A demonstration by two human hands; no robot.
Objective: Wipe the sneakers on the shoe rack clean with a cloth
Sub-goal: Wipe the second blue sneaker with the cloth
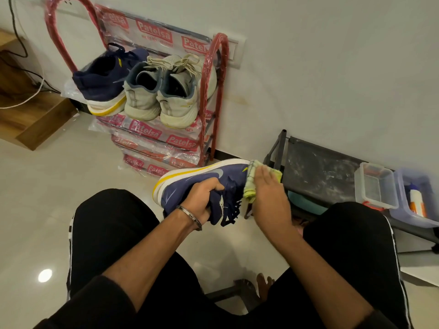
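A red-framed shoe rack (215, 91), its shelves wrapped in "Patelsa" printed plastic, is standing against the wall at about eleven o'clock. On its top shelf a navy sneaker (102, 79) with a yellow-striped sole is sitting just beside a pair of off-white sneakers (164, 91), heels facing out. At three o'clock a low dark rack (318, 167) is carrying two clear plastic tubs (375, 186).

Near the centre, the seated person is holding the matching navy and yellow sneaker (190, 181) on its side above the knees, sole turned toward eleven o'clock. The left hand (204, 198), a metal bangle (190, 217) on its wrist, is clenching the shoe's collar. The right hand (266, 193), fingers laid fairly flat, is pressing a yellow-green cloth (251, 184) against the shoe's upper near the toe.
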